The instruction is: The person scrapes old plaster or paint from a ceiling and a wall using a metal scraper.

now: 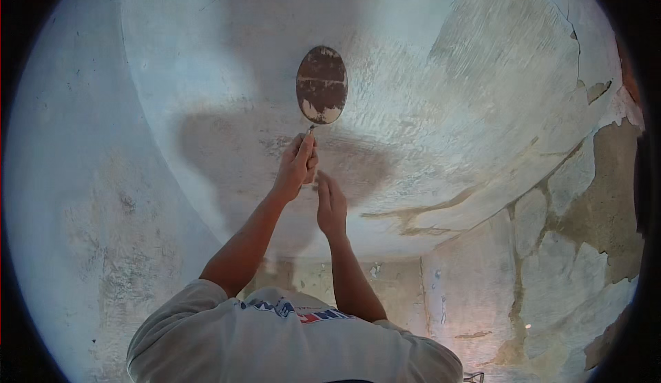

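Note:
My left hand point(296, 163) grips a slim-handled tool point(311, 131) with a small dark metal tip. The tip points at the lower rim of an oval patch point(322, 86) in the plaster surface point(392, 104). Dark brown fills most of that patch, with a pale line across its middle and pale residue at its bottom. Whether it is a recess or a flush plate, I cannot tell. My right hand point(331, 205) is just below and right of the left one, fingers extended and close together, beside the lower end of the handle. No object shows in it.
Rough, streaked plaster spreads around the hands, with a shadow over the middle. Cracks run along a brown seam point(444, 202) at right. Beyond it, a wall with peeled plaster point(614, 192) shows bare patches. A smooth pale surface point(77, 150) bounds the left side.

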Tool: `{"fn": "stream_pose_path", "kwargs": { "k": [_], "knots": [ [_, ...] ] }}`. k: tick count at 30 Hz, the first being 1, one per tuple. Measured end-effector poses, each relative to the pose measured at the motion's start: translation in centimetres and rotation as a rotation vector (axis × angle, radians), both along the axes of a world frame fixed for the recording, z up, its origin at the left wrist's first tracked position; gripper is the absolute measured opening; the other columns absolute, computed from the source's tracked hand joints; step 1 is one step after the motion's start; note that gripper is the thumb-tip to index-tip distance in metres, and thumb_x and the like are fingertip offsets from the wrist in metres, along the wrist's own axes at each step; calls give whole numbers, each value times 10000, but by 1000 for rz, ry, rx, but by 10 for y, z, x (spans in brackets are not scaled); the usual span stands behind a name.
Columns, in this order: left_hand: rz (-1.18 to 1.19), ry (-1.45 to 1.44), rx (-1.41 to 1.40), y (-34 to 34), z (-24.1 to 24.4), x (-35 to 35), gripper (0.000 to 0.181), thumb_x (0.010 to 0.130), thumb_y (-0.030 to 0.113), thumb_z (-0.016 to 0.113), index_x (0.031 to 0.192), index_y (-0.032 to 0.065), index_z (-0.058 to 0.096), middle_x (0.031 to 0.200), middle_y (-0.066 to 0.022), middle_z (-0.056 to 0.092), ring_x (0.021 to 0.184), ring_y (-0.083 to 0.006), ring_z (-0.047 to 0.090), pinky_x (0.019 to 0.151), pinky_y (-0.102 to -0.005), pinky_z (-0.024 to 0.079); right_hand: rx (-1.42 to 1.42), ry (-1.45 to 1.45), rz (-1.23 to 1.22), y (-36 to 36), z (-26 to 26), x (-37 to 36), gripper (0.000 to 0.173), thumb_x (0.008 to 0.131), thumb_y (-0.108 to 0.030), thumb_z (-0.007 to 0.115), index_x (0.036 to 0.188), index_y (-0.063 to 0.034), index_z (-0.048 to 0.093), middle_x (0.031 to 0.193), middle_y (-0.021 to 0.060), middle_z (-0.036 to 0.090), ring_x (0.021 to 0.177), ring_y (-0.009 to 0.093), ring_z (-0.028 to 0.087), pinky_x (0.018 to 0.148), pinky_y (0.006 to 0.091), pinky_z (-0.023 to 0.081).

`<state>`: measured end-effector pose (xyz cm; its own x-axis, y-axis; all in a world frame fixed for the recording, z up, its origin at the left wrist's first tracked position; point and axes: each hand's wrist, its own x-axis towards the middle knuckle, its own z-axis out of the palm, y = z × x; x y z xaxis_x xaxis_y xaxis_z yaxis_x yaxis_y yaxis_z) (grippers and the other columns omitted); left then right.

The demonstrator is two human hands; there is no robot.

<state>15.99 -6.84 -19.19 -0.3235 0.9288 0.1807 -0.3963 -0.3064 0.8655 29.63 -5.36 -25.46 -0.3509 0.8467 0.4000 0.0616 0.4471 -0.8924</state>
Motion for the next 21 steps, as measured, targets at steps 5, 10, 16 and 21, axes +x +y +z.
{"fn": "stream_pose_path", "kwargs": {
  "k": [5, 10, 16, 21],
  "knots": [
    [201, 149, -64, 17, -23, 18, 394, 1100, 451, 466, 879, 127, 505, 665, 49, 462, 498, -51, 421, 450, -250, 334, -416, -123, -107, -25, -174, 83, 405, 1057, -313, 551, 1236, 26, 683, 1049, 169, 751, 888, 223, 731, 758, 336, 554],
    [231, 309, 20, 40, 31, 11, 407, 1114, 431, 432, 831, 138, 443, 623, 52, 393, 454, -53, 327, 417, -265, 318, -508, -208, -172, -45, -213, 133, 393, 1044, -279, 570, 1232, 48, 677, 1027, 166, 747, 861, 227, 740, 728, 329, 578],
    [283, 340, 73, 42, -6, 6, 408, 1108, 407, 459, 869, 80, 509, 655, 23, 447, 484, -55, 391, 448, -283, 331, 64, -235, -387, 21, -63, 116, 274, 1017, -139, 625, 1254, -8, 661, 1204, 164, 706, 1023, 241, 698, 871, 361, 560],
    [213, 250, -43, 21, 8, 10, 427, 1108, 412, 455, 875, 61, 517, 664, 11, 473, 493, -65, 402, 449, -277, 313, 667, 73, -506, 112, 167, 120, 385, 1045, -194, 575, 1366, 18, 583, 1347, 186, 601, 1192, 289, 602, 955, 397, 502]
  ]
}}
